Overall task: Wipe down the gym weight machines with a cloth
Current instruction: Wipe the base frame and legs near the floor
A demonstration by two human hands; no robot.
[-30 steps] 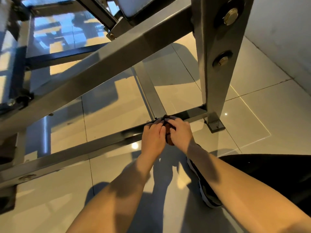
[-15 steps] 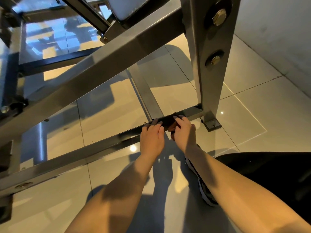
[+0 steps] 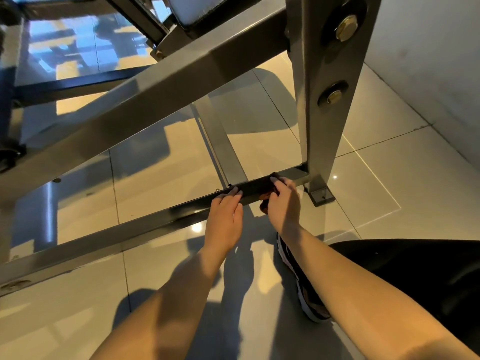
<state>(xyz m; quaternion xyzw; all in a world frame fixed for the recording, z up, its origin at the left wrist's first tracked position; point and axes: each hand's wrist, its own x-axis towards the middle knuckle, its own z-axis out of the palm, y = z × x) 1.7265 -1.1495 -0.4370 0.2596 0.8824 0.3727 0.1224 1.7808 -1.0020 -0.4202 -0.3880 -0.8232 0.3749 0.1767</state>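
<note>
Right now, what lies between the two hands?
The dark cloth, draped over the low bar, held by the right hand; seen in the head view.

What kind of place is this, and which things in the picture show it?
Most likely a gym. A heavy steel machine frame with large bolts stands on glossy floor tiles, and a pale pad shows at the top. The right hand grips a dark cloth.

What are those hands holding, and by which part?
The right hand grips a dark cloth by its right end on the low frame bar; the left hand only rests there.
</note>
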